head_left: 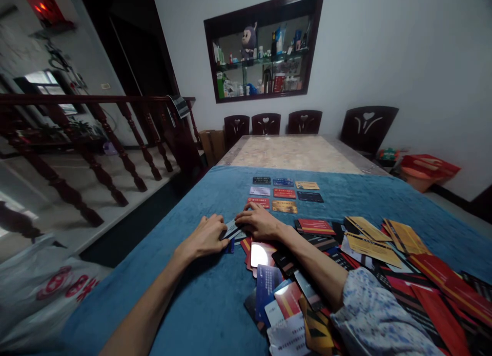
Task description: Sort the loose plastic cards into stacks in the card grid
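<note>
Close to the blue cloth, a light grey-white card (231,229) with a dark stripe lies tilted between my two hands. My left hand (207,235) is closed on its left edge, thumb low and fingers curled. The curled fingers of my right hand (258,220) close on its right end, partly hiding it. Under the hands, more cards show, including a blue card (230,246). Just beyond are short rows of laid-out cards, among them a gold card (285,206), a red card (284,193) and a dark card (310,196).
A heap of overlapping cards spreads under my right forearm, with a purple-blue card (268,281) and a yellow card (372,248). Blue cloth (184,299) covers the table's near part; its stone-patterned top (284,152) shows beyond. Chairs (266,124) stand behind. A plastic bag (46,289) is at left.
</note>
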The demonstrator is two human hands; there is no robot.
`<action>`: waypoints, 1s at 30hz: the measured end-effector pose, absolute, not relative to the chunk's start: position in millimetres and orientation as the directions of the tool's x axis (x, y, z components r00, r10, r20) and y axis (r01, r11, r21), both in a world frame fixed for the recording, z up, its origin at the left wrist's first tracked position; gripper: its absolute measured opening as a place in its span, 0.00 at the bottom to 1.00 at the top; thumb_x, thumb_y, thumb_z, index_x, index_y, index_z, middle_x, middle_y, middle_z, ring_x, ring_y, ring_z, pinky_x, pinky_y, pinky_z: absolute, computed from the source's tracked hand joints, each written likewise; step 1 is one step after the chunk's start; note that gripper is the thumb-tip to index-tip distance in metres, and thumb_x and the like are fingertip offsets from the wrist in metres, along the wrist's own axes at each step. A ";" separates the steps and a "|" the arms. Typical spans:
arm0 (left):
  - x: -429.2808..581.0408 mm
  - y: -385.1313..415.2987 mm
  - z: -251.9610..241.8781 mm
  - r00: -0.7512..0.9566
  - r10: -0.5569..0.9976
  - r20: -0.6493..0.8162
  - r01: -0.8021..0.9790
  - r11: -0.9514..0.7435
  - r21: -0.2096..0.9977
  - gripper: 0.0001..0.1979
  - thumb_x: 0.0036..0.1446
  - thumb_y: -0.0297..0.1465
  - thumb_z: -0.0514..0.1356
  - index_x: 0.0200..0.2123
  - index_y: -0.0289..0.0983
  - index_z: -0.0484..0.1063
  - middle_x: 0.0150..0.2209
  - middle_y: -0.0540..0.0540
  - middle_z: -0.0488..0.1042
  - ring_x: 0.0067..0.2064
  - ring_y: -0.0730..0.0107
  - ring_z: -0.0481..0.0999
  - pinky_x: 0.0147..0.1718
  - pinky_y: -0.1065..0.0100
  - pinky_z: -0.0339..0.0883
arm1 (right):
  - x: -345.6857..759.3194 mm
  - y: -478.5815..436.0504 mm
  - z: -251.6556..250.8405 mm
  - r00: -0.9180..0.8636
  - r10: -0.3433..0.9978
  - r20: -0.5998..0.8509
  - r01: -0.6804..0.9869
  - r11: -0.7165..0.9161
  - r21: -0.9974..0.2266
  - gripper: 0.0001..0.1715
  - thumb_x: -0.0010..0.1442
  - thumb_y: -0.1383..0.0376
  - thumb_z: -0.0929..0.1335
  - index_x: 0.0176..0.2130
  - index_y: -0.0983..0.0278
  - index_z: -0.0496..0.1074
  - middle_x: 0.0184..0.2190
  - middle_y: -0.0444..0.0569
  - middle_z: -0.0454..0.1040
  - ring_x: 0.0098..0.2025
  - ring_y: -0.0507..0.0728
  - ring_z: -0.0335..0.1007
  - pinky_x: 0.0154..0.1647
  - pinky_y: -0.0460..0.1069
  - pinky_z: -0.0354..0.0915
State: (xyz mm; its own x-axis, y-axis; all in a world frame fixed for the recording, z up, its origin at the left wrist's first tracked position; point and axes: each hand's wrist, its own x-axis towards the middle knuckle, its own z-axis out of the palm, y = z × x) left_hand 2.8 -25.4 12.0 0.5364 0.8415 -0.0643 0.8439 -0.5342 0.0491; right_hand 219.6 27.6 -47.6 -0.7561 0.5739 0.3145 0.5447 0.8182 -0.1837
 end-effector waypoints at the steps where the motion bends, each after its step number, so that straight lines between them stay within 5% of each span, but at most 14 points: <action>1: 2.7 -25.4 11.9 0.539 0.840 -0.064 0.842 -0.538 0.043 0.11 0.58 0.35 0.57 0.36 0.36 0.78 0.42 0.41 0.73 0.47 0.56 0.72 0.50 0.57 0.62 | 219.8 28.0 -47.9 -0.756 0.574 0.314 0.542 0.818 -0.192 0.20 0.59 0.69 0.68 0.51 0.61 0.76 0.53 0.50 0.76 0.52 0.62 0.60 0.53 0.59 0.57; 14: -1.9 -19.2 13.7 0.549 0.833 -0.063 0.835 -0.546 0.066 0.13 0.54 0.33 0.58 0.39 0.36 0.79 0.40 0.42 0.77 0.44 0.58 0.74 0.44 0.63 0.63 | 219.4 34.3 -55.1 -0.751 0.517 0.411 0.499 0.852 -0.161 0.14 0.63 0.67 0.68 0.48 0.60 0.78 0.46 0.51 0.79 0.48 0.60 0.63 0.50 0.56 0.59; 24: -21.2 -12.5 19.1 0.578 0.814 0.047 0.736 -0.546 0.401 0.13 0.53 0.32 0.55 0.30 0.37 0.80 0.31 0.48 0.79 0.34 0.69 0.74 0.37 0.70 0.65 | 211.0 29.9 -50.8 -0.646 0.515 0.564 0.500 0.843 -0.197 0.13 0.68 0.66 0.64 0.40 0.62 0.79 0.32 0.50 0.78 0.41 0.57 0.67 0.44 0.51 0.62; 30: -26.1 -8.6 20.2 0.546 0.830 0.117 0.710 -0.532 0.461 0.13 0.55 0.33 0.55 0.29 0.37 0.80 0.30 0.49 0.78 0.33 0.70 0.73 0.36 0.70 0.66 | 209.0 29.6 -51.6 -0.591 0.542 0.597 0.525 0.821 -0.225 0.14 0.68 0.68 0.63 0.40 0.63 0.79 0.31 0.50 0.76 0.40 0.56 0.67 0.43 0.50 0.63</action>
State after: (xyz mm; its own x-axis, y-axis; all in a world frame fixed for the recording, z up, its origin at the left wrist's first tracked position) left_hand -26.1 -8.6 20.2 0.5457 0.8297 0.1171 0.7101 -0.5321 0.4611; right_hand 209.0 29.6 -51.6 -0.5913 0.5418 0.5973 0.5246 0.8210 -0.2254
